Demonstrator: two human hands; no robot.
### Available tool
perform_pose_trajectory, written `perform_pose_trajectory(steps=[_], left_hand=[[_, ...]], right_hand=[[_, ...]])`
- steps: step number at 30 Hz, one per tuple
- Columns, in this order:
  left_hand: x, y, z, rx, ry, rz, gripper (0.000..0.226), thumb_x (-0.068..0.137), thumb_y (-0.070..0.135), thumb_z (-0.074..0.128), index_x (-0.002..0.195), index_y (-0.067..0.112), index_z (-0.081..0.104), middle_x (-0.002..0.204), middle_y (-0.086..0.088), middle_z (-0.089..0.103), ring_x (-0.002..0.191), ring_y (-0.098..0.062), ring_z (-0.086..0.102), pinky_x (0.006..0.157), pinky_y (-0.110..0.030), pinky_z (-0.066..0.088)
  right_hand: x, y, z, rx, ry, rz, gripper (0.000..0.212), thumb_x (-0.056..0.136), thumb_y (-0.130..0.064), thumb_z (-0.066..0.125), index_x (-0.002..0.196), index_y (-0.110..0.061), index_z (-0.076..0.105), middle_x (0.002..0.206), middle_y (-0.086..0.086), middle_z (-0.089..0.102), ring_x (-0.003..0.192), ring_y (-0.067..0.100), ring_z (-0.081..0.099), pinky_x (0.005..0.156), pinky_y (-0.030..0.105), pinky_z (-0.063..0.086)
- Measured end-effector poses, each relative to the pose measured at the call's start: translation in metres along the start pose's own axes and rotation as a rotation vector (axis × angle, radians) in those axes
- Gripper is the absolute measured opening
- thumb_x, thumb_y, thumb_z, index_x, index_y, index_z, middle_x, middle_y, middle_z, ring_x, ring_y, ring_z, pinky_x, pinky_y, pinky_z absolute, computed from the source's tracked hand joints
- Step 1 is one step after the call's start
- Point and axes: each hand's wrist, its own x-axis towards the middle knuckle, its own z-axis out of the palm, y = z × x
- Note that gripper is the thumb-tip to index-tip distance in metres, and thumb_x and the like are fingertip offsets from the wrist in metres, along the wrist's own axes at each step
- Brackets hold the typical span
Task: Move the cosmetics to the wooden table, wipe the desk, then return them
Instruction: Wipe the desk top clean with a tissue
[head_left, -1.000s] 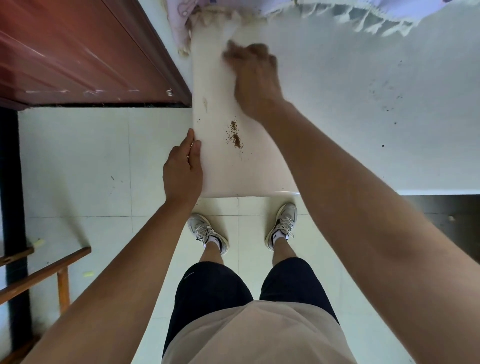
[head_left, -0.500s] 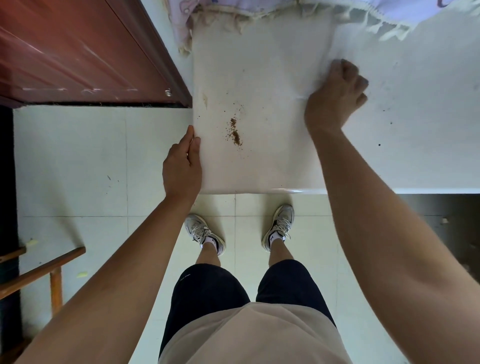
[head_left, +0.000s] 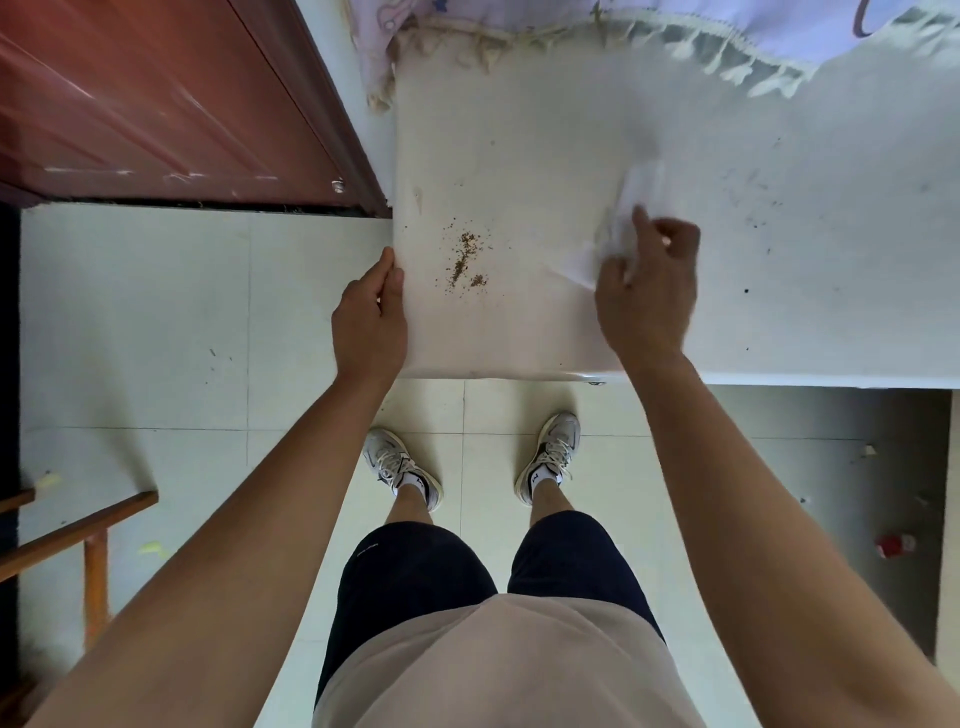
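The white desk (head_left: 519, 156) fills the upper middle and right of the head view. A small heap of brown crumbs (head_left: 465, 257) lies near its left front corner, and dark specks (head_left: 753, 208) dot the right part. My right hand (head_left: 649, 291) is shut on a white tissue (head_left: 618, 234) pressed on the desk, right of the crumbs. Against the desk's left edge rests my left hand (head_left: 371, 317), fingers together, holding nothing. No cosmetics are in view.
A red-brown wooden cabinet (head_left: 156, 104) stands left of the desk. A fringed lilac cloth (head_left: 623, 21) hangs over the desk's far edge. A wooden frame (head_left: 78, 535) is at lower left. A small red object (head_left: 896, 544) lies on the tiled floor at right.
My right hand swept with the tissue from the far left of the desk out to the right, then back toward the near middle. The crumbs have spread a little. My left hand stayed put.
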Motion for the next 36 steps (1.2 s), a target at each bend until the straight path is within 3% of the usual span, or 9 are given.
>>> perform_pose_trajectory(steps=[3,5,8,18,20,23,28,32,36], left_hand=[[-0.008,-0.005,-0.002,-0.054,0.012,-0.018,0.035,0.103,0.030,0.041,0.132,0.023,0.060,0.120,0.006,0.065,0.109,-0.006,0.057,0.096,-0.023,0.043],[-0.016,-0.011,-0.004,-0.130,0.001,-0.045,0.030,0.102,0.027,0.042,0.115,0.025,0.069,0.099,0.020,0.066,0.089,0.008,0.057,0.083,-0.019,0.045],[-0.025,-0.023,-0.007,-0.198,-0.039,-0.109,0.027,0.099,0.022,0.043,0.087,0.026,0.067,0.074,0.010,0.058,0.068,-0.008,0.048,0.068,-0.029,0.040],[-0.036,-0.022,-0.030,-0.411,-0.107,-0.310,0.035,0.090,-0.004,0.043,0.098,0.017,0.071,0.083,0.001,0.072,0.074,-0.007,0.069,0.060,-0.022,0.053],[-0.036,-0.019,-0.030,-0.385,-0.109,-0.293,0.034,0.091,-0.001,0.043,0.099,0.017,0.071,0.084,0.002,0.072,0.071,-0.002,0.068,0.058,-0.019,0.052],[-0.033,-0.013,-0.026,-0.374,-0.078,-0.272,0.034,0.091,0.001,0.043,0.094,0.020,0.072,0.083,0.007,0.071,0.070,0.000,0.067,0.064,-0.025,0.055],[-0.023,-0.006,-0.019,-0.327,-0.013,-0.269,0.037,0.084,0.006,0.043,0.084,0.028,0.073,0.091,0.004,0.074,0.091,-0.019,0.069,0.086,-0.046,0.056],[-0.022,-0.006,-0.017,-0.292,0.004,-0.253,0.039,0.080,0.004,0.042,0.082,0.027,0.074,0.091,0.006,0.074,0.092,-0.018,0.069,0.085,-0.044,0.056],[-0.019,-0.006,-0.020,-0.317,-0.028,-0.253,0.049,0.078,-0.004,0.039,0.075,0.032,0.072,0.083,0.010,0.074,0.078,-0.009,0.070,0.064,-0.027,0.053]], right_hand=[[-0.032,0.022,0.003,-0.311,-0.009,-0.093,0.050,0.088,-0.024,0.049,0.137,-0.015,0.052,0.124,0.013,0.051,0.105,0.031,0.048,0.087,0.039,0.033],[-0.046,0.015,0.013,-0.363,-0.034,-0.167,0.051,0.090,-0.028,0.047,0.139,-0.014,0.048,0.124,0.013,0.049,0.102,0.030,0.045,0.084,0.039,0.030],[-0.052,-0.015,0.034,-0.351,-0.083,-0.312,0.052,0.092,-0.031,0.046,0.139,-0.010,0.048,0.125,0.015,0.050,0.100,0.031,0.046,0.080,0.039,0.030],[-0.023,-0.127,0.087,-0.137,-0.353,-0.612,0.042,0.099,-0.013,0.042,0.140,-0.012,0.050,0.131,0.012,0.048,0.110,0.030,0.050,0.093,0.037,0.041],[-0.013,-0.127,0.076,0.086,-0.321,-0.545,0.038,0.100,-0.012,0.044,0.135,-0.010,0.057,0.127,0.014,0.052,0.110,0.031,0.053,0.095,0.038,0.044],[0.008,-0.109,0.048,0.335,-0.064,-0.346,0.035,0.098,-0.012,0.047,0.130,-0.009,0.062,0.118,0.016,0.057,0.106,0.030,0.056,0.093,0.033,0.046],[0.046,-0.036,0.010,0.182,0.287,-0.027,0.038,0.100,-0.014,0.040,0.132,-0.016,0.061,0.122,0.009,0.058,0.107,0.028,0.053,0.087,0.006,0.028],[0.037,-0.004,0.017,-0.241,0.126,0.220,0.052,0.094,-0.006,0.037,0.143,-0.018,0.046,0.148,0.005,0.038,0.124,0.031,0.042,0.096,0.031,0.034],[0.034,-0.051,0.050,-0.328,0.010,0.144,0.061,0.087,0.001,0.036,0.146,-0.013,0.038,0.154,0.005,0.032,0.125,0.035,0.040,0.093,0.040,0.038]])
